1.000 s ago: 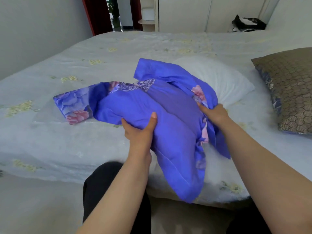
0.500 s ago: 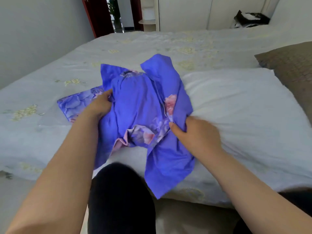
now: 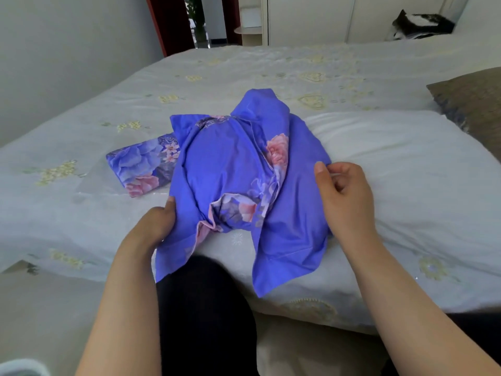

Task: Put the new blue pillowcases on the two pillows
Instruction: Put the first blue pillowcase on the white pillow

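Note:
A blue pillowcase (image 3: 225,169) with pink flowers is bunched over the left end of a bare white pillow (image 3: 406,169) lying across the bed. My left hand (image 3: 156,226) grips the case's lower left edge. My right hand (image 3: 345,196) is at the case's right edge, fingers curled on the cloth against the pillow. Two loose blue flaps hang over the bed's front edge. A second folded blue floral pillowcase (image 3: 138,169) lies flat to the left. A second pillow in a brown patterned cover (image 3: 471,101) lies at the far right.
The bed (image 3: 244,69) has a pale embroidered cover and reaches to the far wall. A black and white bundle (image 3: 420,25) sits at the far right corner. My dark-clad knee (image 3: 206,308) presses against the bed's front edge. A doorway stands behind the bed.
My left hand came down from the case's upper left to its lower left edge. My right hand shifted from the case's middle to its right edge. The case spread wider over the pillow's end.

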